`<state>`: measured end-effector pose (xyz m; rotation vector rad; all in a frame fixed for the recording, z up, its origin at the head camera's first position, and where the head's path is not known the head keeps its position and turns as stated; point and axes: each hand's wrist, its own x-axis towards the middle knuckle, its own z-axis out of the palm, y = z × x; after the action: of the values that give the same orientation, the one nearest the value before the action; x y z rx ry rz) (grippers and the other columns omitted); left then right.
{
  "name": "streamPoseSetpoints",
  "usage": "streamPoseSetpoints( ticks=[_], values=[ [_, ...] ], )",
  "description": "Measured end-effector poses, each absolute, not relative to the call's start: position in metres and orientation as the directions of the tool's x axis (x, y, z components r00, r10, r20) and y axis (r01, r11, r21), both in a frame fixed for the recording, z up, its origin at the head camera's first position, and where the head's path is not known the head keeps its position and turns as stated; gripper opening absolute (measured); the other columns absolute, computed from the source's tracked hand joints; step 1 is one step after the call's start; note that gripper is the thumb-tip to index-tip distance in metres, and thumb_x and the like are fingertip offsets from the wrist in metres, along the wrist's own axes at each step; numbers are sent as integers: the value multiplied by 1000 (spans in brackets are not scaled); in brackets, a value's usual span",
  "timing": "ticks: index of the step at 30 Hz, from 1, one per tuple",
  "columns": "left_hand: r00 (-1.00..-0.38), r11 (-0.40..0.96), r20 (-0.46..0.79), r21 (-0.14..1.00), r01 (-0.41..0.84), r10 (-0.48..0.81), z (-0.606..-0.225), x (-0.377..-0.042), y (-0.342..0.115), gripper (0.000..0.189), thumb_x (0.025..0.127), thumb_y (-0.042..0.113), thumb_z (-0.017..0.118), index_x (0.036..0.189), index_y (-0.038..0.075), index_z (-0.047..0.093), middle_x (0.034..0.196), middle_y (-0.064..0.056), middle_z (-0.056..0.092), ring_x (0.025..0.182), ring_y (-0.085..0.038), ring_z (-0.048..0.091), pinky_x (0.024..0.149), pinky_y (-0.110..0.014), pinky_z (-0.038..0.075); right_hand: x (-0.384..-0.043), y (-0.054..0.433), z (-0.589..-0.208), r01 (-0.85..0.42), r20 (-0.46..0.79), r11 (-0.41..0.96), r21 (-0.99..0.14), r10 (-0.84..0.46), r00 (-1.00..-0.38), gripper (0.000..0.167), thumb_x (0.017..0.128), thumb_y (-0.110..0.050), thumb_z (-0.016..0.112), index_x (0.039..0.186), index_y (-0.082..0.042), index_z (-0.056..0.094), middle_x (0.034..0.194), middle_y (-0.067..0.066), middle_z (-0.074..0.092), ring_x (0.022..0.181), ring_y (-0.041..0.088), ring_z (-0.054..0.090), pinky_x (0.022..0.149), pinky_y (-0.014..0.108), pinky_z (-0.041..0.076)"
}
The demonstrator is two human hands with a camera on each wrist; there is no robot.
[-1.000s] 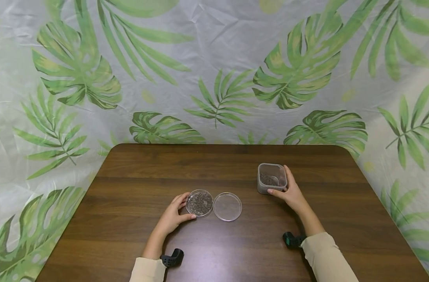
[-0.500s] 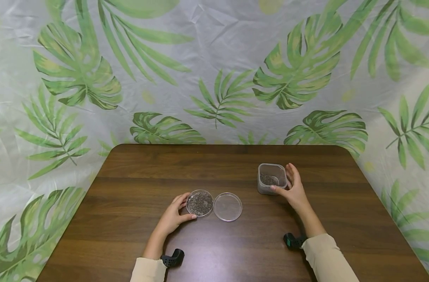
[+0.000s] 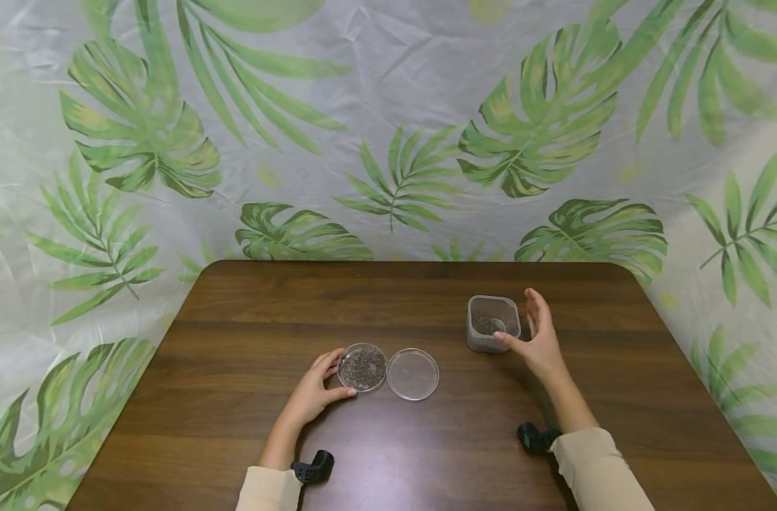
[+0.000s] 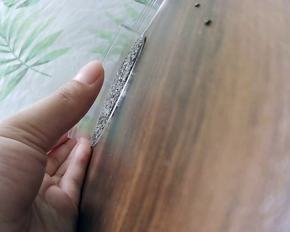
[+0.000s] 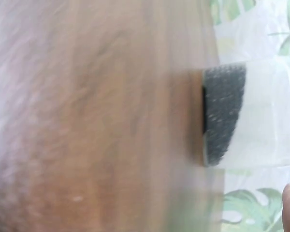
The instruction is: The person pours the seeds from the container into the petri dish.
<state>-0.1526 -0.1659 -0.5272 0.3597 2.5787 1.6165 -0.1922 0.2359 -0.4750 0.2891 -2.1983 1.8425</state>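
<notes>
The left hand [image 3: 309, 394] holds a filled dish [image 3: 361, 367] between thumb and fingers; a jolt could scatter its dark grains [image 4: 119, 89]. Right of that dish lies a clear dish [image 3: 413, 375]; farther right, a tub [image 3: 484, 345], which the spread right hand [image 3: 543, 348] could bump. The left hand's firmness cannot be judged; blur and cropping obscure any right-hand contact.

From above, your head view faces forward and down over the tabletop [image 3: 465, 447]. Your wrist views see it sideways, close; all share the leafy backdrop [image 3: 401, 78].
</notes>
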Motion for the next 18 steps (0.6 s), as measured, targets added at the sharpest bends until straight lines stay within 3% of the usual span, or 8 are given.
streamPoseSetpoints(
  ticks=[2, 9, 13, 18],
  values=[
    [-968, 418, 62, 894, 162, 242, -527, -153, -166, 78, 66, 18, 79, 133, 3, 41, 129, -14, 41, 113, -31, 47, 96, -35, 39, -194, 237, -476, -337, 344, 162, -927, 13, -939, 95, 67, 10, 73, 141, -3, 15, 142, 16, 17, 131, 34, 11, 109, 28, 12],
    [-968, 403, 75, 899, 169, 239, -528, -153, -166, 78, 66, 12, 79, 133, 1, 40, 129, -17, 41, 112, -34, 47, 95, -39, 39, -183, 222, -446, -373, 375, 139, -917, -15, -927, 94, 65, 16, 71, 139, 4, 14, 142, 20, 15, 130, 37, 11, 109, 38, 12],
    [-968, 381, 90, 908, 177, 235, -529, -153, -166, 77, 66, 8, 79, 132, 0, 41, 129, -19, 41, 112, -36, 47, 95, -41, 39, -178, 214, -435, -386, 384, 150, -910, -46, -922, 94, 66, 16, 71, 139, 5, 13, 143, 21, 13, 131, 36, 10, 109, 35, 13],
    [-969, 418, 68, 893, 165, 237, -528, -153, -166, 78, 66, 15, 79, 133, 3, 40, 130, -15, 40, 113, -32, 47, 96, -36, 40, -174, 208, -431, -406, 396, 143, -903, -91, -914, 96, 65, 16, 71, 140, 4, 11, 144, 21, 11, 131, 38, 9, 109, 35, 12]
  ],
)
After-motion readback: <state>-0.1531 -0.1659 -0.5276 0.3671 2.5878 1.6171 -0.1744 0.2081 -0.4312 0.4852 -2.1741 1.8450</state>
